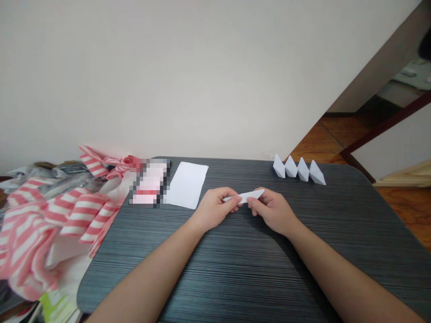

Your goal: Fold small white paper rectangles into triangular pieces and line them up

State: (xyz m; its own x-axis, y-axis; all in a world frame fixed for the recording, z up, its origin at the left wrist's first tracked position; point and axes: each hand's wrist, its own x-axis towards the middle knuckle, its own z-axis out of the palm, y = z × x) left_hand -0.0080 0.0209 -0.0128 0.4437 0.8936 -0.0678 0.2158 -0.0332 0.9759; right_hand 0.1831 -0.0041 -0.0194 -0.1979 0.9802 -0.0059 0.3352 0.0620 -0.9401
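A narrow folded white paper (pixel 246 196) is held over the middle of the dark table, pointed at its right end. My left hand (pixel 217 207) pinches its left part between thumb and fingers. Its right part is gripped by my right hand (pixel 269 207), thumb on the near side and fingers behind. Some of the fingers are hidden behind the paper. To the left of my left hand lies a stack of white paper sheets (pixel 188 185). Several folded white paper boats (pixel 291 167) stand in a row at the far right of the table.
The dark wood-grain table (pixel 235 269) has rounded corners and meets a pale wall (pixel 202 80) at its back. A pixelated flat object (pixel 150 184) lies beside the sheets. Red-and-white striped cloth (pixel 77 211) is heaped left of the table. Wooden floor (pixel 323 141) shows at right.
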